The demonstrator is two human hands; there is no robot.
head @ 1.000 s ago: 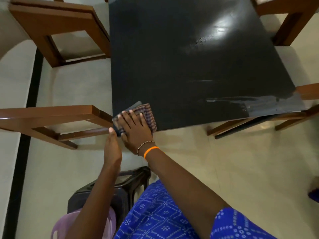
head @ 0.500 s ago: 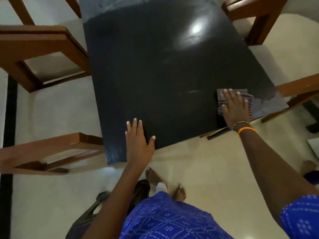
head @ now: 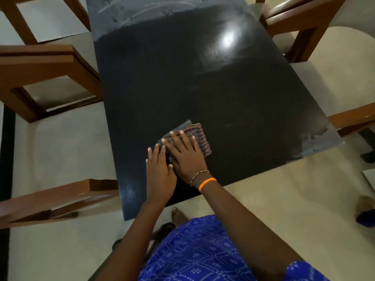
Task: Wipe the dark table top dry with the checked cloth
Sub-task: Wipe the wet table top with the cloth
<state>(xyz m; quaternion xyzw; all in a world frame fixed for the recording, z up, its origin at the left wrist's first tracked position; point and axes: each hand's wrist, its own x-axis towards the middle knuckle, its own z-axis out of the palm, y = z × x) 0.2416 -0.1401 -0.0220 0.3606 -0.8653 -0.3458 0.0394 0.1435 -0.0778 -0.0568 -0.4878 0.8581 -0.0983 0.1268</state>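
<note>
Checked cloth (head: 199, 138) | flat under right hand (head: 185, 154) | on table top (head: 182, 78)

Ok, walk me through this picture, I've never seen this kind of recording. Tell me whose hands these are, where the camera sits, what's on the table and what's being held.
There is no machine here: a person wears a camera on the head, looking down at their own two hands. The right hand, with an orange band at the wrist, lies flat with straight fingers on the folded checked cloth and presses it onto the dark table top. The left hand rests flat on the table beside it, holding nothing. A greyish film shows at the far end and the near right corner. Wooden chairs stand around the table.
</note>
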